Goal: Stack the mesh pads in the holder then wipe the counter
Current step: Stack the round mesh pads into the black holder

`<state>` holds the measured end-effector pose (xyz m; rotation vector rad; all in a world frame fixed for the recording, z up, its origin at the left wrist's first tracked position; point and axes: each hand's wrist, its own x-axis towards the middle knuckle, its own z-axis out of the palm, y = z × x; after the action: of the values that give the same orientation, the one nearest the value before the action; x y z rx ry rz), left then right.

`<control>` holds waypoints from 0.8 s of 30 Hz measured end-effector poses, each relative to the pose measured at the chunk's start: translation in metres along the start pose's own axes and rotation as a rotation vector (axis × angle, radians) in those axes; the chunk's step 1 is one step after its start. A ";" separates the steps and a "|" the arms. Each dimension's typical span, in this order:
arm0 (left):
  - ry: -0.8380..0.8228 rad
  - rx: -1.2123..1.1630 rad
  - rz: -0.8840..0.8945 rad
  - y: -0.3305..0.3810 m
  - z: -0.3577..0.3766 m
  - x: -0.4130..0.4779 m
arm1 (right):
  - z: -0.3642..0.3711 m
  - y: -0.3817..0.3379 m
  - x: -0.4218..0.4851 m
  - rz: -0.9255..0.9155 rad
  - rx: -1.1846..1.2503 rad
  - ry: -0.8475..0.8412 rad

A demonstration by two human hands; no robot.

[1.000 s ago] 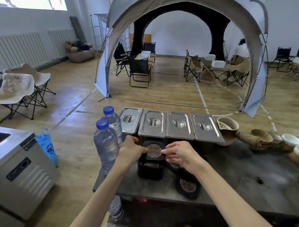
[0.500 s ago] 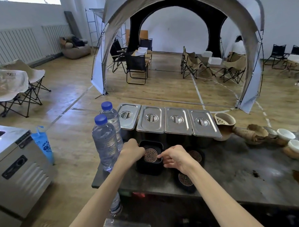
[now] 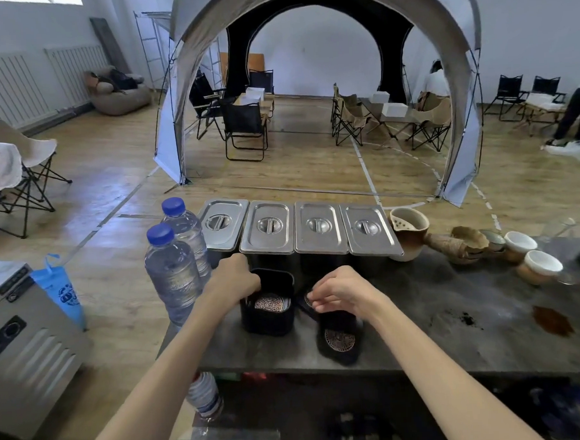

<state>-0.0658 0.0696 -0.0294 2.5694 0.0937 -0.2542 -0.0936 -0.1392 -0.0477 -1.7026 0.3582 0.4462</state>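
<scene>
The dark bench [image 3: 420, 344] carries a black holder [image 3: 269, 320] at its 9 o'clock, with one mesh pad [image 3: 339, 340] flat at the holder's 4 o'clock. Two water bottles [image 3: 171, 275] stand at 10 o'clock. Four lidded steel pans [image 3: 319, 227] line the far edge, with a brown pitcher [image 3: 412, 229] at 1 o'clock, white-lined cups [image 3: 543, 265] at 2 o'clock and a brown stain [image 3: 552, 319] at 3 o'clock.

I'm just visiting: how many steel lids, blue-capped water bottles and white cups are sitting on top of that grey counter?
Rectangular stainless-steel lids: 4
Clear blue-capped plastic water bottles: 2
Small round white cups: 2
Total: 8
</scene>
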 end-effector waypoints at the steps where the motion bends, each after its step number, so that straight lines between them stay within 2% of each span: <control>1: 0.024 -0.010 0.019 0.005 -0.003 0.000 | -0.009 -0.001 -0.003 -0.008 -0.002 0.012; 6: 0.027 -0.110 0.181 0.044 -0.010 -0.007 | -0.048 0.003 -0.014 -0.016 0.017 0.081; 11: -0.151 -0.218 0.246 0.080 0.013 -0.017 | -0.073 0.020 -0.022 0.026 0.013 0.152; 14: -0.260 -0.174 0.248 0.095 0.037 -0.018 | -0.081 0.034 -0.024 0.069 -0.014 0.183; 19: -0.201 0.098 0.205 0.108 0.063 -0.031 | -0.082 0.052 -0.027 0.128 -0.002 0.184; 24: -0.248 0.160 0.135 0.107 0.078 -0.033 | -0.079 0.058 -0.026 0.158 0.038 0.156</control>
<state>-0.0983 -0.0629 -0.0317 2.6632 -0.1996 -0.5454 -0.1366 -0.2275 -0.0731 -1.6828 0.6142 0.4190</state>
